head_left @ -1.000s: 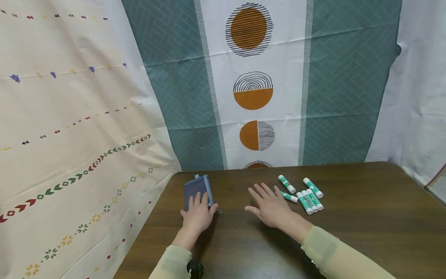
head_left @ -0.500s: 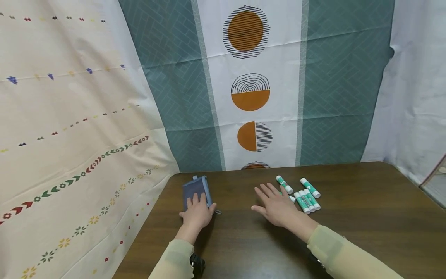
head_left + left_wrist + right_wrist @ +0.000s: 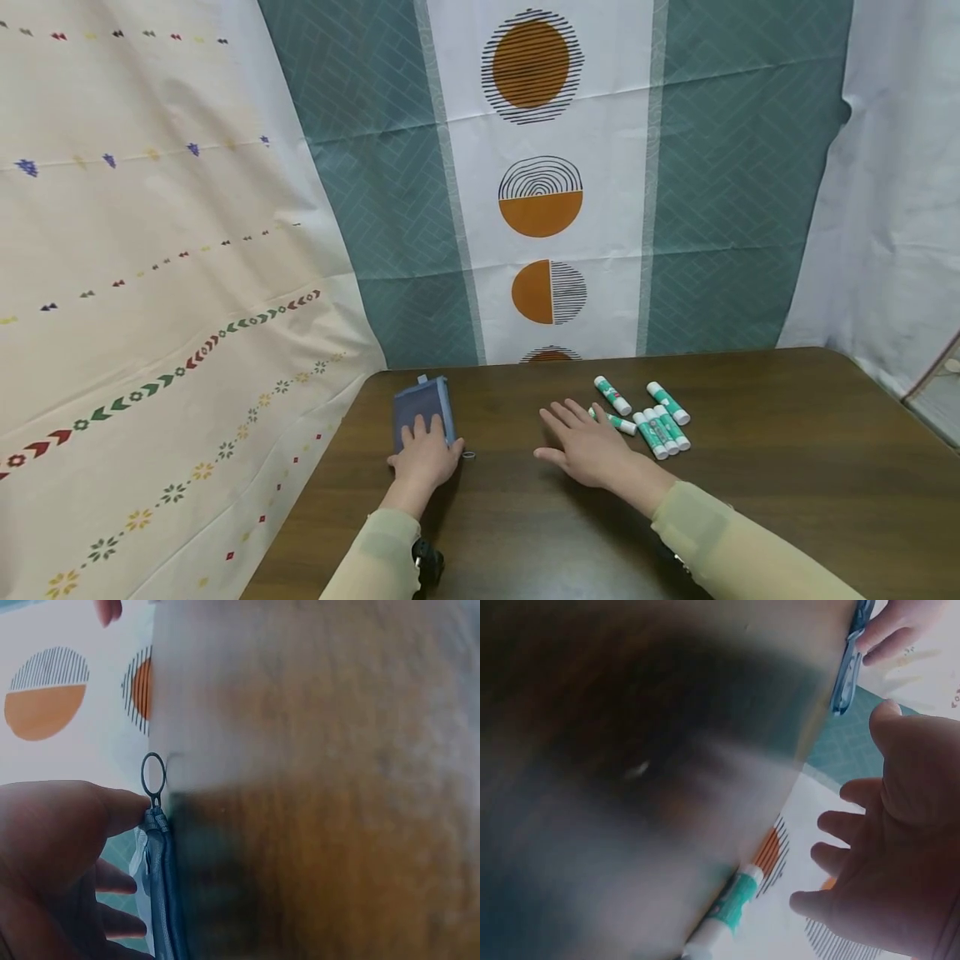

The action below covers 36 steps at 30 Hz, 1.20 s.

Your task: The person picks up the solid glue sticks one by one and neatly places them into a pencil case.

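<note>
On the left of the table lies a blue-grey zip pouch [image 3: 414, 406] with a see-through face. My left hand [image 3: 424, 460] rests on its near part, fingers spread and straight. In the left wrist view the thumb [image 3: 124, 812] touches the pouch's zipper end [image 3: 156, 821], beside a ring-shaped zipper pull [image 3: 154, 774]. My right hand [image 3: 588, 446] hovers palm down over the table with fingers spread, holding nothing. Its fingers partly cover a green-and-white glue stick [image 3: 624, 424]. In the right wrist view a glue stick [image 3: 739, 896] lies beyond the fingertips.
Right of my right hand, several glue sticks lie together [image 3: 662, 432] side by side. Two more, one glue stick [image 3: 612, 396] and another glue stick [image 3: 668, 402], lie behind them. Patterned curtains [image 3: 555, 125] hang behind the brown table [image 3: 510, 517] and along its left side.
The right hand shifts a little right over the nearest glue stick, then slightly back left, showing more of it. The left hand stays on the pouch. The head view shifts slightly.
</note>
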Each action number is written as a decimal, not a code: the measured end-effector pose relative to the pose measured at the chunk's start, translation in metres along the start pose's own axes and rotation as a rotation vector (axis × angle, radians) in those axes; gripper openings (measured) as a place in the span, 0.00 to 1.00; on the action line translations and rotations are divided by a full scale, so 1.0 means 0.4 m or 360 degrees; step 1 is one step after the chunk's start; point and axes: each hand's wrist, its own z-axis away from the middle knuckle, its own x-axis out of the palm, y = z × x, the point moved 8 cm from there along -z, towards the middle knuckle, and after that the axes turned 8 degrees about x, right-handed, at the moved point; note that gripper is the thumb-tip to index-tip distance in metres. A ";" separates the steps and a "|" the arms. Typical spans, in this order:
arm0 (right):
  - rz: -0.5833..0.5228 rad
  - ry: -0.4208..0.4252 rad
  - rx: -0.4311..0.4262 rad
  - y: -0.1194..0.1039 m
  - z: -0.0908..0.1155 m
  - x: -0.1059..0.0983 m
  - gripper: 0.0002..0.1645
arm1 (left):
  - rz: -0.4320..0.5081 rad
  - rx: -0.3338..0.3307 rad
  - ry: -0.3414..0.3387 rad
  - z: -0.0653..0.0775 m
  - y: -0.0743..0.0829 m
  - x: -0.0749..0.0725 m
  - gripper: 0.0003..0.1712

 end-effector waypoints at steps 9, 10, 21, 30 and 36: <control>0.0005 -0.0085 -0.0048 -0.044 -0.007 0.020 0.46 | 0.0014 0.0042 -0.0020 -0.002 0.011 0.015 0.42; 0.0009 -0.0093 -0.0049 -0.046 -0.007 0.021 0.46 | 0.0014 0.0046 -0.0025 -0.002 0.013 0.016 0.42; 0.0023 -0.0111 -0.0066 -0.039 -0.008 0.025 0.46 | 0.0012 0.0105 0.0012 0.010 0.047 0.014 0.39; 0.0029 -0.0080 -0.0067 -0.025 0.004 0.017 0.46 | 0.0008 0.0143 -0.0023 0.007 0.085 0.023 0.40; 0.0026 -0.0061 -0.0035 0.000 0.023 0.004 0.46 | 0.0020 0.0161 -0.0031 0.010 0.108 0.022 0.39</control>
